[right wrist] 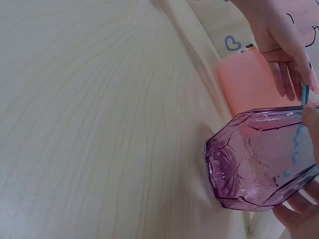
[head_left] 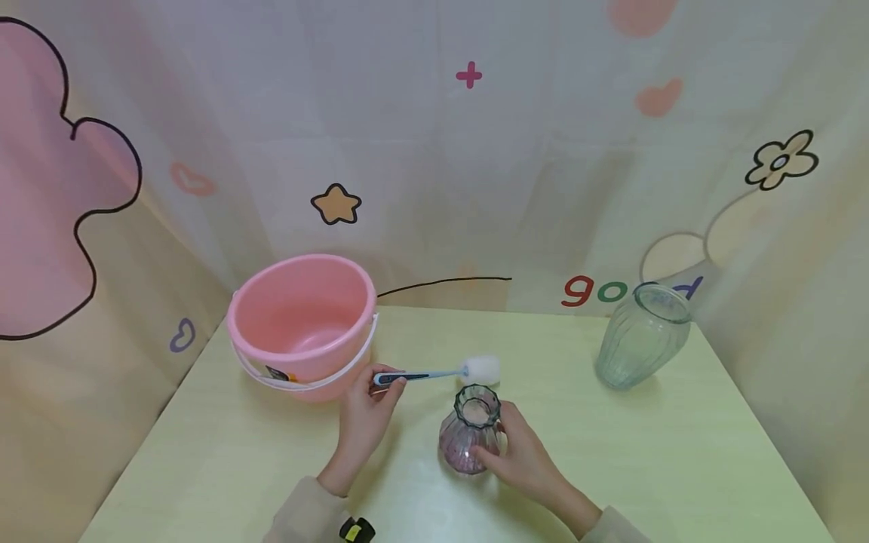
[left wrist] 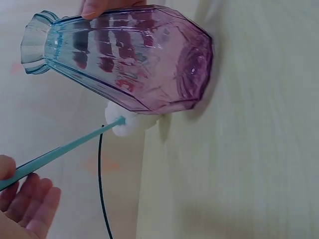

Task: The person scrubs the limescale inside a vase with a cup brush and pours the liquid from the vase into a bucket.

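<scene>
Pinching the brush (left wrist: 65, 149) by its handle (head_left: 417, 375), seemingly keeping its head (head_left: 480, 370) free, the left hand (head_left: 366, 411) was near the bucket (head_left: 342, 358); the right hand (head_left: 524, 460) gripped the purple vase (head_left: 467, 443), likely for steadiness, on or just above the worktop (head_left: 611, 475)

1. I see the left hand (left wrist: 32, 206) pinching a brush (left wrist: 65, 150) by its blue handle.
2. Beyond that grip, its white head (left wrist: 138, 123) sits partly behind a blue-to-purple vase (left wrist: 164, 64).
3. Across from my grip, the right hand (left wrist: 99, 6) touches the vase.

2 hands (head_left: 366, 409) (head_left: 524, 458) | 2 glass vases (head_left: 467, 446) (head_left: 641, 343) | 1 brush (head_left: 441, 373) | 1 bucket (head_left: 315, 367)
</scene>
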Demonstrator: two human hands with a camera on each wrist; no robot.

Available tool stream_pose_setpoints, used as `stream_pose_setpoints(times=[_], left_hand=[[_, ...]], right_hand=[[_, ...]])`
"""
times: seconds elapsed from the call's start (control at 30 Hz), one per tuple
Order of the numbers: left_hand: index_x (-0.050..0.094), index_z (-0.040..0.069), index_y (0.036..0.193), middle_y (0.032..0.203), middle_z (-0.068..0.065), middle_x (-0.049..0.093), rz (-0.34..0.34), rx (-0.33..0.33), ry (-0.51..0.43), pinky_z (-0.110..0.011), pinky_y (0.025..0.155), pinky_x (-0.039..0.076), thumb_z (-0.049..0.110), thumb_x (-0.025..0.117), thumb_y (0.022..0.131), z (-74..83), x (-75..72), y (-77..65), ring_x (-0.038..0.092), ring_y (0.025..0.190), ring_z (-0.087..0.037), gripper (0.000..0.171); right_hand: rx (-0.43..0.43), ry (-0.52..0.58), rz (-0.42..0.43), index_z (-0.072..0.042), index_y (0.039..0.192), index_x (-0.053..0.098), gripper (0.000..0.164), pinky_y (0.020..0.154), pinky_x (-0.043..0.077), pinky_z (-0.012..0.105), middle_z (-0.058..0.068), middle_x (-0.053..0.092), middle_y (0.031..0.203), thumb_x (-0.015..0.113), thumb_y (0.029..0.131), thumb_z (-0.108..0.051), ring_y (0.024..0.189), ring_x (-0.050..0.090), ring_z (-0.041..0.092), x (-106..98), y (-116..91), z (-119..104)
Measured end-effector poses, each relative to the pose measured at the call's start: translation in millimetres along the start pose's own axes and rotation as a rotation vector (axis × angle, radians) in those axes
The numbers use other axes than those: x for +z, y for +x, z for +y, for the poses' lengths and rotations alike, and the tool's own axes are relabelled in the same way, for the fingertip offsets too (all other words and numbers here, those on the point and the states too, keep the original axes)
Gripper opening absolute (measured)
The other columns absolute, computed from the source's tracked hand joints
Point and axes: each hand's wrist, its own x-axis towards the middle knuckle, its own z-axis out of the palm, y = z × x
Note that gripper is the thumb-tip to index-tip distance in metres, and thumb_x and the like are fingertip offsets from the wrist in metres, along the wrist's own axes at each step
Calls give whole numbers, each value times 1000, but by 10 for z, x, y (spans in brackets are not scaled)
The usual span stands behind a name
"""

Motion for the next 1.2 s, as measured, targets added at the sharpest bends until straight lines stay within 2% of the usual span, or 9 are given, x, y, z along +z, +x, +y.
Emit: stream_pose_setpoints(times=[0.17,0.23,0.33,0.5,0.7,0.97,1.2], left_hand=[[57,-5,93,87,-19,64,31,64,-168,-30,64,52,-1,63,80,199,50,28,62,73,-30,15],[55,-8,92,87,-22,63,35,101,-195,-33,64,52,-3,61,80,284,57,37,61,72,-35,14],[54,-8,92,87,-23,63,47,139,-201,-35,64,52,-3,59,82,353,67,52,60,71,-38,13],[55,-6,94,86,-20,64,84,163,-184,-32,64,52,2,59,84,404,76,84,61,71,-32,14],[55,-9,94,85,-24,63,106,190,-233,-35,65,52,0,59,83,472,77,161,62,73,-32,14],[53,-9,97,87,-27,61,66,206,-294,-40,67,51,-1,56,85,619,105,266,61,78,-36,14],[50,-11,98,88,-29,60,-1,221,-320,-37,73,51,-1,52,88,729,174,335,61,81,-35,14]], right_hand=[[-11,-9,8,-6,120,44,59,80,48,35,12,50,114,74,70,-14,104,50,23,11,-30,17],[-23,-12,10,-6,120,43,59,80,48,35,11,49,114,74,70,-14,105,49,22,18,-37,27],[-41,-19,12,-6,119,43,59,80,49,35,10,49,113,74,70,-14,105,49,21,28,-40,40],[-39,-46,14,-5,117,44,57,80,49,34,10,49,112,74,70,-15,104,50,20,35,-39,35],[-21,-62,19,-5,117,44,58,79,48,33,8,50,112,75,69,-16,103,49,18,26,-33,11],[-55,-69,26,-4,118,44,58,78,48,34,10,50,112,74,70,-18,102,50,18,18,-19,30],[-50,-64,26,-6,118,43,59,78,48,33,9,50,112,74,70,-18,100,49,16,19,-24,33]])
